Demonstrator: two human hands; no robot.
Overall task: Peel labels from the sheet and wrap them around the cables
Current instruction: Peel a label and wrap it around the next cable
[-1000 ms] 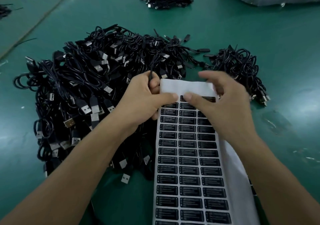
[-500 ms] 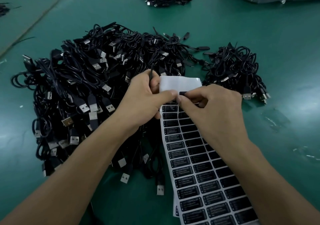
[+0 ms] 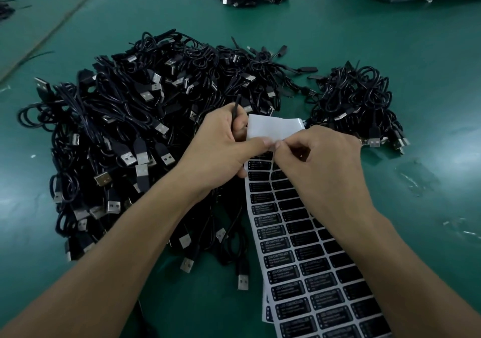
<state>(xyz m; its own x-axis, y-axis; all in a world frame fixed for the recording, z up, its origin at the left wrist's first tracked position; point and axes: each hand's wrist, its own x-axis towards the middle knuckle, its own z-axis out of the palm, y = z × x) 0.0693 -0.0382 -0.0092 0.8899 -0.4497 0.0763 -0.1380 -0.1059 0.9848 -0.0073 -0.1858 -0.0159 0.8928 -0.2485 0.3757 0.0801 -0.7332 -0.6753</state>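
Green matting covers the surface [image 3: 390, 51], with the big heap of black cables [image 3: 125, 129] on my left and a smaller heap [image 3: 359, 103] beyond my right wrist. A second ago my right grip [image 3: 322, 160] was spread loosely over the sheet [image 3: 312, 267]. Now its finger and thumb are curled tight and pinched on a label in the top printed row, just under the bare backing [image 3: 270, 126]. My fingers hide whether the corner has lifted. The sheet has swung too, from lying straight towards me to slanting off to my lower right. My left grip [image 3: 221, 150] has not altered: fingers curled round one thin cable [image 3: 236, 108], thumb pressing the sheet's edge, tip to tip with the right. I judge the peel is just beginning, and the cable waits right beside it for wrapping.
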